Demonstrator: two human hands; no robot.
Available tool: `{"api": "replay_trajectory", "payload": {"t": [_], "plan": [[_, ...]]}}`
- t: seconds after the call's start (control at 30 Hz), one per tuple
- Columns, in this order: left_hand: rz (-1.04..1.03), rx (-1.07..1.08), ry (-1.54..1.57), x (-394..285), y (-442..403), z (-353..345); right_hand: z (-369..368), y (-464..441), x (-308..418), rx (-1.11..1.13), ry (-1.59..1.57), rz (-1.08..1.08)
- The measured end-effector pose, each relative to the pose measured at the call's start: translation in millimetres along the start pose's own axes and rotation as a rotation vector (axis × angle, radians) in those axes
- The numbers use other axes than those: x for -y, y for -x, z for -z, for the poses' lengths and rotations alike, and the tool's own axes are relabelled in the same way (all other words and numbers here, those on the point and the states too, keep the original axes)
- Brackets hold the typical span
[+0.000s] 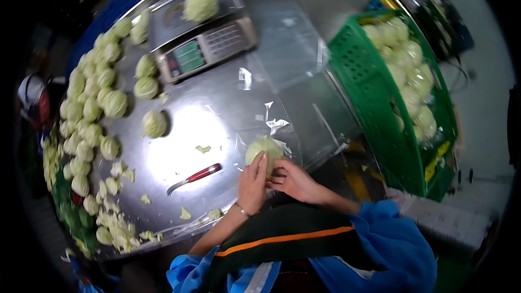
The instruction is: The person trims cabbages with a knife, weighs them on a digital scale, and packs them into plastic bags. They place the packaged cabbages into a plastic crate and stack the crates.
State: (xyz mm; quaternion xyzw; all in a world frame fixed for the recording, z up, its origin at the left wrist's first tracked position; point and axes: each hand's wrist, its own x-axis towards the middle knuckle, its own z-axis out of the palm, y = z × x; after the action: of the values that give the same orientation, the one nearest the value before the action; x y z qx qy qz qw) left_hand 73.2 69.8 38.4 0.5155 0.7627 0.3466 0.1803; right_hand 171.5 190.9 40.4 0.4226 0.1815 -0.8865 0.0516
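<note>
Near the front edge of the metal table, a pale green cabbage (263,145) sits on clear plastic film (278,125), with shiny creases of film beside it. My left hand (253,184) rests its straight, close-together fingers on the cabbage's near side. Against the cabbage's right near side, my right hand (296,180) has its fingers bent and drawn together. Whether they also pinch the film is hard to tell. To the left lies a knife (195,178) with a red handle and a short curved blade, apart from both hands.
A scale (209,49) with a cabbage (201,6) on its platform stands at the back. Many cabbages (115,103) crowd the table's left side, with leaf trimmings (116,225) in front. At right, a green crate (369,114) holds wrapped cabbages (407,59).
</note>
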Motion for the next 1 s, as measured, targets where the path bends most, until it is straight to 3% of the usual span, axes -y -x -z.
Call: {"api": "replay_trajectory", "payload": {"t": [0.1, 0.17, 0.23, 0.27, 0.3, 0.33, 0.37, 0.43, 0.53, 0.63, 0.73, 0.8, 0.83, 0.87, 0.9, 0.97, 1.0], "plan": [[0.096, -0.244, -0.074, 30, -11, 17, -56, 2, 11, 0.033, 0.247, 0.237], [0.292, -0.332, 0.162, 41, -25, 55, -86, -5, 49, 0.220, 0.750, 0.416], [0.279, -0.345, 0.165, 44, -34, 84, -124, -28, 92, 0.211, 0.933, 0.953], [0.233, -0.361, 0.132, 41, -37, 89, -146, -40, 122, 0.171, 0.899, 0.994], [0.185, -0.355, 0.040, 44, -39, 86, -166, -68, 155, 0.134, 1.025, 1.282], [0.173, -0.332, 0.000, 50, -40, 84, -188, -96, 185, 0.078, 1.026, 1.357], [0.164, -0.302, -0.043, 56, -41, 85, -196, -137, 220, -0.139, 1.279, 1.482], [0.212, -0.331, -0.068, 60, -44, 107, -227, -192, 264, -0.382, 1.487, 1.384], [0.238, -0.386, -0.132, 65, -38, 127, -259, -253, 302, -0.536, 1.835, 1.297], [0.239, -0.119, -0.179, 83, -10, 114, -272, -273, 328, -0.488, 1.962, 1.175], [0.209, -0.204, -0.162, 80, -1, 106, -263, -277, 354, -0.458, 1.823, 1.235], [0.202, -0.245, -0.057, 83, -5, 105, -239, -223, 327, 0.024, 1.317, 1.007], [0.215, -0.239, 0.059, 84, -8, 103, -234, -167, 288, 0.279, 0.938, 0.733], [0.227, -0.221, 0.175, 85, -12, 101, -200, -131, 265, 0.335, 0.670, 0.419], [0.222, -0.166, 0.242, 86, -15, 104, -156, -112, 234, 0.440, 0.468, 0.237], [0.224, -0.054, 0.375, 88, -22, 109, -125, -64, 148, 0.607, 0.313, 0.094], [0.217, -0.024, 0.401, 85, -24, 115, -105, -59, 109, 0.728, 0.128, -0.115]]}}
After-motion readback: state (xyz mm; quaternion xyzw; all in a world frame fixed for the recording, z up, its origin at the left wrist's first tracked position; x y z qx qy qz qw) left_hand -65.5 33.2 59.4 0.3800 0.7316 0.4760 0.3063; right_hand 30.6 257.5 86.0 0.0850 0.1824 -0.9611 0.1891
